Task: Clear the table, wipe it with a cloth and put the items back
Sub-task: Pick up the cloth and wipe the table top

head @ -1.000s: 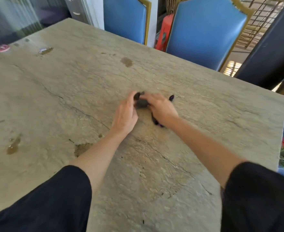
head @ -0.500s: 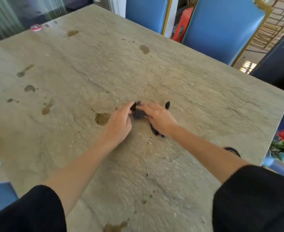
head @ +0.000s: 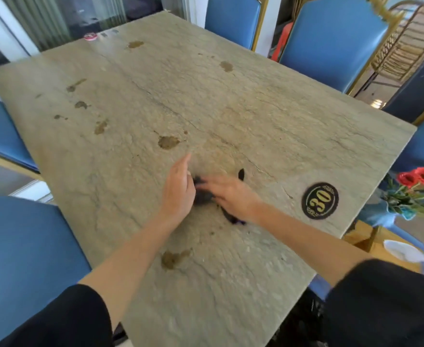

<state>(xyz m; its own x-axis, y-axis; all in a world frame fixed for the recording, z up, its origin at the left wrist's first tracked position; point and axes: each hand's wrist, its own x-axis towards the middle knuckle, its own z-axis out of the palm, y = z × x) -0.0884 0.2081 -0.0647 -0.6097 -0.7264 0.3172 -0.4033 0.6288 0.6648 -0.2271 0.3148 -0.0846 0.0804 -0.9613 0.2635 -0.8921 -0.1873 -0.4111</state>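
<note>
A small dark cloth [head: 202, 196] lies crumpled on the beige stone table [head: 256, 108], mostly covered by my hands. My right hand [head: 228, 194] lies flat on top of it with fingers stretched leftward, pressing it to the surface; dark ends of it stick out past the fingers and under the wrist. My left hand [head: 178, 189] stands on its edge right beside the cloth, touching its left side, with fingers straight and pointing away from me. Several brown stains mark the tabletop, one just beyond my hands [head: 168, 142] and one nearer me [head: 173, 257].
A black oval badge with a gold 30 [head: 320, 200] sits near the table's right edge. Blue chairs [head: 331, 33] surround the table. Red flowers [head: 421, 179] and a white dish [head: 403, 251] are off the right side. A small pink round object [head: 90, 36] lies at the far left corner.
The view has pulled back, showing more of the table and the number badge. Both hands stay on the cloth; my left fingers have straightened and now point away from it.
</note>
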